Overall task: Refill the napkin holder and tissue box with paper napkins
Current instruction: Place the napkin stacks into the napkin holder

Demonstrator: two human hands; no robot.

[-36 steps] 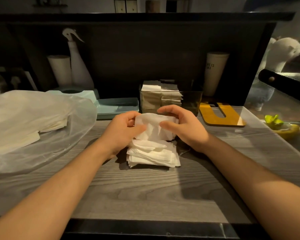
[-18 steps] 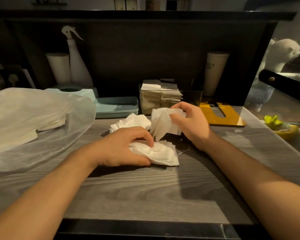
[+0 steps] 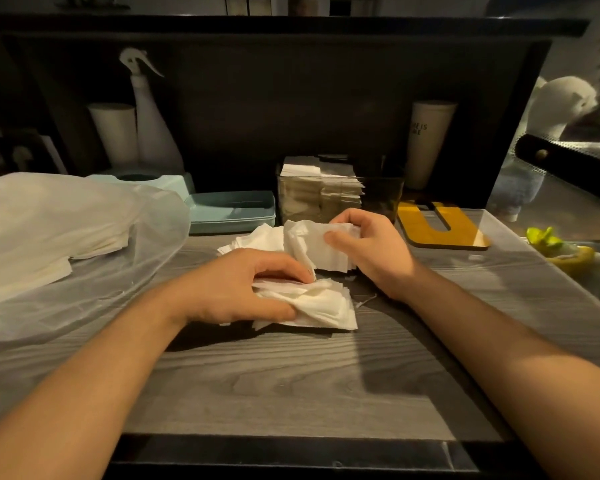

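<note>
1. Clearly, the paper napkins are light, soft and limp: the bundle [image 3: 321, 245] held by the right hand [image 3: 364, 247] sags and curls at its lower edge just in front of the napkin holder [image 3: 340, 197].
2. That bundle is pinched between the thumb and the curled fingers of the right hand, at its upper right edge; a hold across the whole thickness is judged best, since single plies would slide apart.
3. A second stack [image 3: 312, 303] lies on the wooden counter [image 3: 291, 382], nearer the viewer than the napkin holder, and is gripped by the left hand [image 3: 243, 285], thumb along its near edge and curled fingers pressed on top.
4. The stack is creased and fanned at its corners; it is judged easy to tear or crumple if squeezed hard.
5. A third loose pile [image 3: 253, 242] is seen flat on the counter, left and in front of the napkin holder.
6. The napkin holder is a clear, rigid, box-shaped container, already partly filled with folded napkins on its left side.
7. A pale teal tissue box [image 3: 232, 211], smooth and hard, stands just left of the napkin holder; further left a thin, translucent plastic bag [image 3: 66, 237] with more napkins is slumped.
</note>
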